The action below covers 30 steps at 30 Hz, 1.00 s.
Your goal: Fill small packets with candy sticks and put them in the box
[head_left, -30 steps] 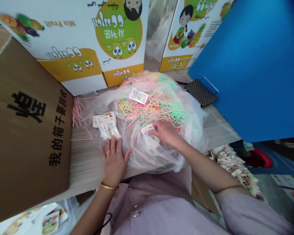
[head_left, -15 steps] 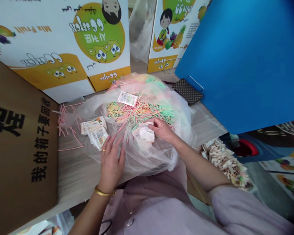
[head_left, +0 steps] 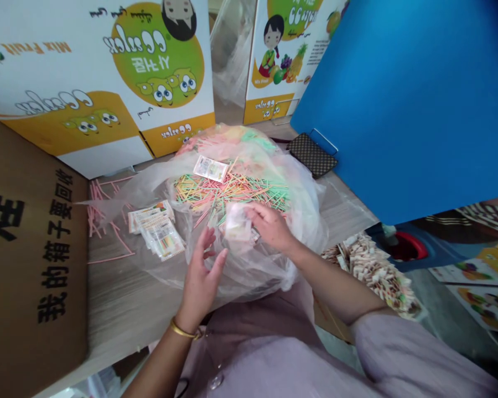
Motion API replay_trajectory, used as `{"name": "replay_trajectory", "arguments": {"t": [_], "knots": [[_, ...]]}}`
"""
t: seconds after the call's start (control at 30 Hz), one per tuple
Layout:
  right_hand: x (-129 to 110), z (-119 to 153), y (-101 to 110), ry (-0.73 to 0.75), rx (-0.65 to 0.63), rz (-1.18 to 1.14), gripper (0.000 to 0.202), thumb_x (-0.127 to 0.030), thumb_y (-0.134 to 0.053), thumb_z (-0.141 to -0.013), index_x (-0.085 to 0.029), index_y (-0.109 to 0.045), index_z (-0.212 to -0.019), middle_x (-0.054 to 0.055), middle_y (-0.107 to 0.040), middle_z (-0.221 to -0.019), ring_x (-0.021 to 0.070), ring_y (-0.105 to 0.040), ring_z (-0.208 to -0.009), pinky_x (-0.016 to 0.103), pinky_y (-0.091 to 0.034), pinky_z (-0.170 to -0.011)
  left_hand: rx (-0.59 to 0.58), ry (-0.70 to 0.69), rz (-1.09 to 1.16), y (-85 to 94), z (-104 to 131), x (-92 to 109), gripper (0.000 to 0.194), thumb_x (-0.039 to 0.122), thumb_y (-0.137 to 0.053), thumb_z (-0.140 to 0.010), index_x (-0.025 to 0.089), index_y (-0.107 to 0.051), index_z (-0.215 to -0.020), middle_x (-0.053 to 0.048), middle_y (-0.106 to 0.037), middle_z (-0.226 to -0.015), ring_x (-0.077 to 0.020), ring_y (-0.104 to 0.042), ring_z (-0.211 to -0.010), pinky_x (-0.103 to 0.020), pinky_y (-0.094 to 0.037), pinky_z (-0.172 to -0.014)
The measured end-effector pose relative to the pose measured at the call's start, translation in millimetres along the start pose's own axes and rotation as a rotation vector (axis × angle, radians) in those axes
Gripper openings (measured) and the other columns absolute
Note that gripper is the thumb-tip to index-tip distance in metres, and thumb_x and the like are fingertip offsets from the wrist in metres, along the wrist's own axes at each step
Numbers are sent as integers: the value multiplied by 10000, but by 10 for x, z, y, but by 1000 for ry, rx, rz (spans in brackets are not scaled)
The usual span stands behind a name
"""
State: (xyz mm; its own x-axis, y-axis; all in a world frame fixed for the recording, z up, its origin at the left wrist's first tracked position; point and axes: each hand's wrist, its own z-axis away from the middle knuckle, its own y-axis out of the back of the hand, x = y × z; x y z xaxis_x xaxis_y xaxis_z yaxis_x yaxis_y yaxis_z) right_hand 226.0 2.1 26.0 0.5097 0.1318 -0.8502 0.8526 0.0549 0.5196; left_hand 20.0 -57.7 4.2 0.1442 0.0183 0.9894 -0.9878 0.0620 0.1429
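A large clear plastic bag [head_left: 311, 221] lies open on the table, full of thin pink, yellow and green candy sticks [head_left: 232, 190]. My right hand [head_left: 269, 224] pinches a small whitish packet [head_left: 238, 222], blurred, over the near side of the bag. To its left my left hand [head_left: 203, 273] is raised with fingers apart, holding nothing. Left of that hand, a small pile of printed packets [head_left: 160, 232] rests at the bag's edge. Another printed packet [head_left: 211, 168] lies on top of the sticks.
Printed cartons [head_left: 166, 72] stand behind the bag, with a brown cardboard box [head_left: 37, 265] at left and a blue panel [head_left: 398, 110] at right. A checkered pouch [head_left: 312, 155] lies by the panel. Loose pink sticks [head_left: 97, 207] are at left; many packets [head_left: 373, 271] fill a container lower right.
My left hand has left the packet pile, moving right towards my right hand with its fingers apart. The whitish packet in my right hand has been lifted and shifted slightly left.
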Motion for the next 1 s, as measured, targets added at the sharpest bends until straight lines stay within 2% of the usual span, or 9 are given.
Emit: {"name": "replay_trajectory", "arguments": {"t": [0.13, 0.23, 0.3, 0.43, 0.57, 0.67, 0.73, 0.87, 1.0], "knots": [[-124, 39, -129, 65, -287, -82, 345, -463, -455, -1042, -202, -674, -982, 15, -689, -878, 164, -619, -808, 265, -454, -749, -93, 366, 441, -51, -161, 31, 575, 557, -760, -810, 192, -694, -1250, -114, -742, -1240, -252, -716, -1050, -320, -593, -821], [22, -101, 55, -36, -196, 123, 291, -390, -444, -1057, -196, -661, -1037, 30, -708, -928, 167, -634, -841, 264, -445, -761, -46, 515, 485, -16, -183, 8, 564, 545, -841, -716, 160, -739, -1115, -73, -773, -992, -154, -668, -698, -215, -497, -503], [171, -204, 293, -190, -56, 431, 240, -297, -465, -1042, -175, -671, -1023, 72, -718, -982, 193, -645, -889, 278, -433, -769, 12, 558, 480, 35, -166, 0, 547, 512, -863, -696, 167, -739, -1104, -47, -758, -955, -120, -613, -625, -194, -438, -426], [370, -267, 612, -387, -90, 828, 262, -288, -467, -1038, -149, -684, -996, 142, -718, -1074, 241, -666, -953, 304, -435, -776, 85, 578, 514, 82, -162, 21, 404, 418, -843, -736, 190, -736, -1052, -33, -753, -1003, -148, -665, -723, -235, -551, -511], [411, -272, 502, -300, -103, 873, 311, -398, -595, -985, -135, -639, -1144, 167, -667, -1203, 270, -654, -1040, 319, -469, -842, 83, 587, 556, 13, -192, 39, 291, 348, -789, -791, 209, -738, -1043, -45, -761, -1115, -194, -711, -869, -333, -642, -713], [454, -402, 398, -198, 15, 913, 278, -267, -495, -1022, -149, -599, -1251, 160, -647, -1219, 263, -639, -1078, 323, -467, -882, 45, 558, 539, -32, -192, 40, 326, 396, -789, -786, 212, -747, -1052, -53, -760, -1165, -212, -714, -927, -350, -646, -765], [503, -530, 395, -127, -20, 922, 324, -174, -409, -1029, -181, -601, -1290, 146, -657, -1206, 265, -629, -1105, 330, -461, -890, 38, 533, 520, -35, -184, 42, 354, 438, -801, -764, 211, -754, -1032, -55, -764, -1160, -218, -716, -937, -352, -644, -782], [570, -708, 504, -27, -155, 873, 331, -159, -395, -1032, -187, -653, -1239, 130, -701, -1162, 254, -638, -1086, 321, -454, -909, 46, 514, 510, -9, -163, 37, 450, 483, -831, -716, 198, -753, -1055, -75, -761, -1181, -227, -720, -936, -361, -643, -778], [520, -667, 630, -104, -184, 784, 306, -238, -384, -1063, -179, -675, -1140, 113, -732, -1095, 228, -668, -1015, 294, -462, -872, 70, 512, 519, 9, -153, -18, 504, 494, -849, -683, 188, -754, -1073, -101, -746, -1235, -231, -719, -941, -359, -642, -767]]}}
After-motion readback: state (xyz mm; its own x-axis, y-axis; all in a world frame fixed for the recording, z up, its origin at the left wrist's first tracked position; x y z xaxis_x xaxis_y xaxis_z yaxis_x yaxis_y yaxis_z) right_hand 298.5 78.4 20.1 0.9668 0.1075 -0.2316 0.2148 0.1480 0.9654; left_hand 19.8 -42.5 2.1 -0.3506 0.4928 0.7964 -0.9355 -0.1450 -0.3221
